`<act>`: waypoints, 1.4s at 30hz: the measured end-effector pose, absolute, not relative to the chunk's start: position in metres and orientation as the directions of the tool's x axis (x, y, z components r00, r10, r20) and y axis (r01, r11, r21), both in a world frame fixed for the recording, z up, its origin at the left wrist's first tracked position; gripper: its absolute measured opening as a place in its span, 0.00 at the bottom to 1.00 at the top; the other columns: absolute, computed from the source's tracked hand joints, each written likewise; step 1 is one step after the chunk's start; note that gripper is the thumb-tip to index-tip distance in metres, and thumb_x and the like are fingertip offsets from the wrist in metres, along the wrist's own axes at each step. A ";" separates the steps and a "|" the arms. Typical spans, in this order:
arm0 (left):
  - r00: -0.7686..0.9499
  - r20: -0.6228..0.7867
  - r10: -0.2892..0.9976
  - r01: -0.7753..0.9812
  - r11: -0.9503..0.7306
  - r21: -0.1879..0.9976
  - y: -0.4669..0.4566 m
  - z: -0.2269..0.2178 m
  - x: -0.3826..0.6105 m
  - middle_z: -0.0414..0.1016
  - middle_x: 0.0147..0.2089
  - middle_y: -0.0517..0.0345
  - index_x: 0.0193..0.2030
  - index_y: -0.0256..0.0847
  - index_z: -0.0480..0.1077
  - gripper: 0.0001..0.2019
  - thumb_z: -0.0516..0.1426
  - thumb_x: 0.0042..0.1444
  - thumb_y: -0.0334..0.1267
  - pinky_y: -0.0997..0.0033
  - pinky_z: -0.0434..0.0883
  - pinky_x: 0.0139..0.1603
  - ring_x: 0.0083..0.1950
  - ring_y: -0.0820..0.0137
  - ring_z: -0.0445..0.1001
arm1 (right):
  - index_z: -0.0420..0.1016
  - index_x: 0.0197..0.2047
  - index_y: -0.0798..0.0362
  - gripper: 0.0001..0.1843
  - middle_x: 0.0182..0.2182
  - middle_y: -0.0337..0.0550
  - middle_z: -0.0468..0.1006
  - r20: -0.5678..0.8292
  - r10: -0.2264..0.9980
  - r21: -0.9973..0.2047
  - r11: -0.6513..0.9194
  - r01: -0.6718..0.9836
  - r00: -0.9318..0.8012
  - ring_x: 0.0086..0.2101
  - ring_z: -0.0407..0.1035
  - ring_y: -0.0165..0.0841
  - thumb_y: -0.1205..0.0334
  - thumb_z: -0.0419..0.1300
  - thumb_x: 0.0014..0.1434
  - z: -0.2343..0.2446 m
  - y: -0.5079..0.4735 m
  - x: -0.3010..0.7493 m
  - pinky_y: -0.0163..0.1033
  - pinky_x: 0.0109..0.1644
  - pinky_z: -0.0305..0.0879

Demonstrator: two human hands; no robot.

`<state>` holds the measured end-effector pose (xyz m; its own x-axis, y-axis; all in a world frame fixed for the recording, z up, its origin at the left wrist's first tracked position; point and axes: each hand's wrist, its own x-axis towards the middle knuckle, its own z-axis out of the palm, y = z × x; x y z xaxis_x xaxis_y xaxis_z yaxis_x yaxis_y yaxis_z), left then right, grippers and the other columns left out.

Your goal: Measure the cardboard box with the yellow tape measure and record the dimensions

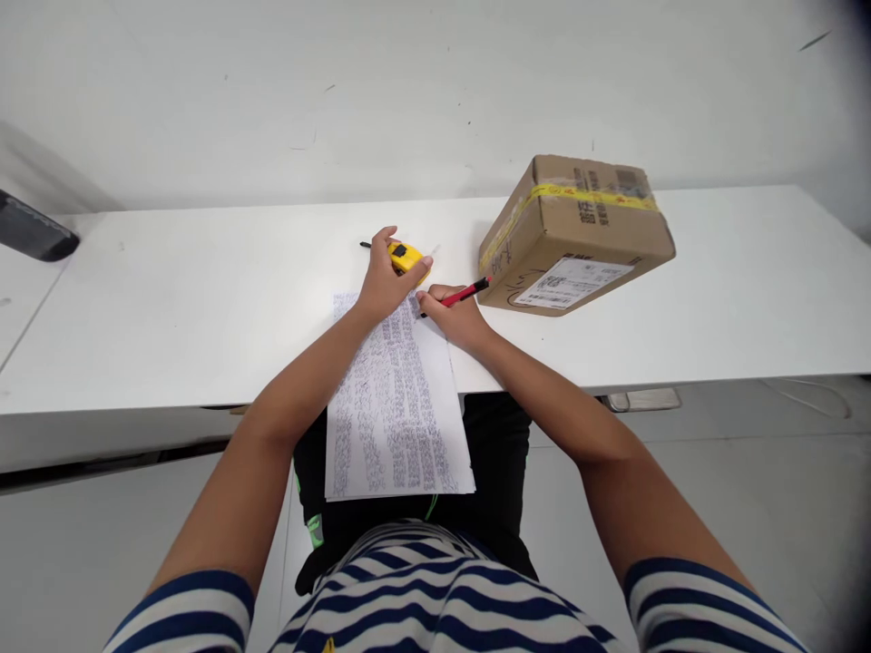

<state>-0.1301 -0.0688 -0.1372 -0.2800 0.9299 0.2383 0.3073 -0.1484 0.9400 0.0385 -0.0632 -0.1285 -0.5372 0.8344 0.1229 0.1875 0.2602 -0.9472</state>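
Observation:
My left hand (389,286) is closed around a yellow tape measure (408,259) with a black button, at the top of a paper sheet. A thin dark tip (366,244) sticks out to the left of the fingers; what it belongs to is hidden. My right hand (457,317) grips a red pen (465,293) with black parts, its rear end slanting up to the right. Its writing end is partly hidden by the fingers, close to the paper's upper right. The sheets of paper (398,408) are covered in columns of dense handwriting and overhang the table's front edge above my lap.
A taped cardboard box (544,238) with a white label stands to the right of my right hand. The white table (170,308) runs along a white wall. A dark grey object (34,227) lies at the far left. Below the edge, a white item (643,399) sits on the right.

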 end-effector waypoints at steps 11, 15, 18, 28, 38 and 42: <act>-0.263 0.232 0.936 0.289 -0.153 0.945 -0.068 -0.139 -0.132 0.61 0.62 0.50 0.70 0.58 0.54 0.40 0.68 0.57 0.60 0.51 0.70 0.65 0.66 0.53 0.69 | 0.50 0.19 0.47 0.31 0.17 0.31 0.54 0.165 0.846 -0.943 0.286 0.171 -0.507 0.22 0.49 0.26 0.44 0.62 0.62 -0.129 -0.063 0.037 0.39 0.28 0.47; -0.257 0.234 0.938 0.267 -0.164 0.950 -0.067 -0.141 -0.133 0.60 0.62 0.50 0.70 0.59 0.55 0.40 0.68 0.56 0.61 0.50 0.68 0.67 0.68 0.52 0.67 | 0.51 0.19 0.47 0.30 0.17 0.32 0.56 0.146 0.825 -0.941 0.287 0.181 -0.547 0.22 0.51 0.27 0.44 0.62 0.63 -0.129 -0.062 0.038 0.39 0.29 0.49; -0.254 0.238 0.938 0.269 -0.168 0.948 -0.066 -0.141 -0.133 0.60 0.62 0.50 0.70 0.58 0.55 0.40 0.68 0.56 0.61 0.49 0.69 0.66 0.67 0.52 0.67 | 0.49 0.19 0.47 0.30 0.17 0.31 0.53 0.155 0.841 -0.940 0.287 0.185 -0.518 0.22 0.48 0.26 0.48 0.62 0.63 -0.129 -0.063 0.038 0.39 0.29 0.46; -0.262 0.234 0.936 0.280 -0.158 0.947 -0.065 -0.143 -0.132 0.60 0.63 0.49 0.71 0.57 0.55 0.39 0.67 0.58 0.59 0.49 0.68 0.68 0.69 0.52 0.66 | 0.51 0.19 0.47 0.29 0.17 0.32 0.55 0.131 0.854 -0.951 0.252 0.180 -0.503 0.22 0.50 0.27 0.50 0.62 0.63 -0.130 -0.063 0.037 0.39 0.29 0.47; -0.270 0.265 0.926 0.317 -0.175 0.932 -0.062 -0.149 -0.132 0.61 0.63 0.49 0.72 0.57 0.54 0.40 0.66 0.58 0.61 0.47 0.67 0.70 0.70 0.51 0.66 | 0.51 0.18 0.47 0.28 0.17 0.32 0.55 0.124 0.872 -0.955 0.234 0.181 -0.473 0.22 0.49 0.27 0.55 0.61 0.64 -0.126 -0.064 0.039 0.39 0.29 0.47; -0.271 0.263 0.926 0.308 -0.175 0.935 -0.062 -0.149 -0.132 0.61 0.63 0.50 0.71 0.58 0.55 0.39 0.67 0.59 0.60 0.47 0.68 0.69 0.69 0.51 0.67 | 0.48 0.19 0.47 0.30 0.17 0.31 0.52 0.153 0.873 -0.950 0.259 0.173 -0.464 0.22 0.48 0.26 0.50 0.62 0.64 -0.127 -0.064 0.039 0.38 0.28 0.46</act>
<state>-0.1320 -0.0621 -0.1487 -0.2708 0.9261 0.2626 0.3078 -0.1752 0.9352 0.0391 -0.0641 -0.1270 -0.4640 0.8725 0.1531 0.1733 0.2589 -0.9502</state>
